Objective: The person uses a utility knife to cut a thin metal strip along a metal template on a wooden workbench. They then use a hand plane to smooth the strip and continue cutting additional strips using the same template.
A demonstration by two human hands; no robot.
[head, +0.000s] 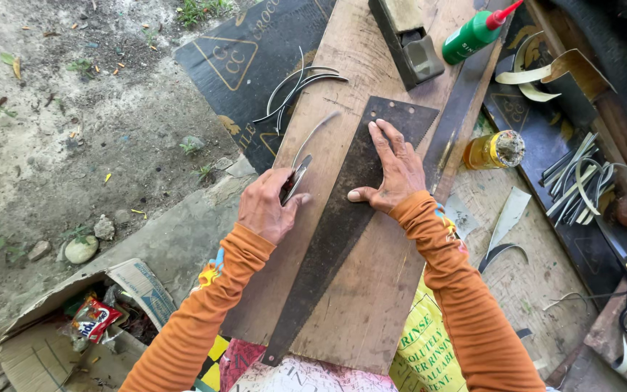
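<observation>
- A long wooden board runs away from the viewer, lying across a lap and over rough ground.
- A dark, rusty saw blade (a long tapering triangle) lies flat along the board, its wide end far from the viewer.
- A thin curved strip rests on the board just beside the blade's left edge.
- A dark block-shaped tool sits at the board's far end.
- A green glue bottle with a red nozzle lies at the far right edge.
- Left of the board, a black printed sheet on the ground carries several curved strips.
</observation>
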